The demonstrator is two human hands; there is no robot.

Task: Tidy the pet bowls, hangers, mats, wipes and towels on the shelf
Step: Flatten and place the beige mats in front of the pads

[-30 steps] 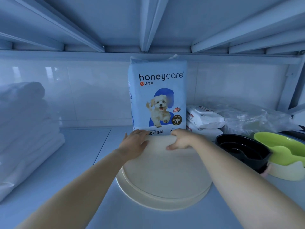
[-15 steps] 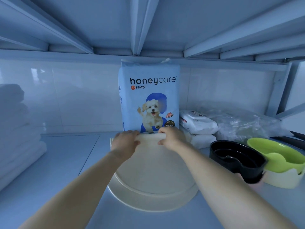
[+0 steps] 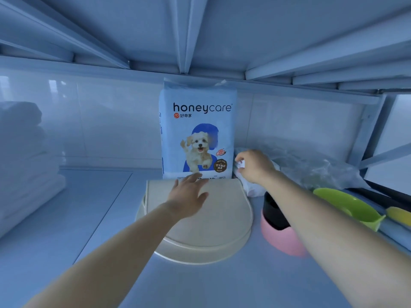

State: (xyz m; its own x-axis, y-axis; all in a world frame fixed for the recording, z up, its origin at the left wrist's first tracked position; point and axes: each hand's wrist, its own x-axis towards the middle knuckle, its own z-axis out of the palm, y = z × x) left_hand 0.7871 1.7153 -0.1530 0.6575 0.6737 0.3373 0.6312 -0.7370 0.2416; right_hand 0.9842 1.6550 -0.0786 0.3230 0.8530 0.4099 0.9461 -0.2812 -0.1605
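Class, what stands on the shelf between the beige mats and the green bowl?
In the head view: a black-and-pink bowl, between the beige mats and the green bowl.

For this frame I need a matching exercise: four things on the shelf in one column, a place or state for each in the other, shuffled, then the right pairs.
Column one:
1. honeycare pack
2. black bowl
3. towels
4. right hand

Column two:
a. grips the wipes pack
b. stacked at the far left
c. upright against the back wall
d. sits in the pink bowl

Pairs: 1-c, 2-d, 3-b, 4-a.
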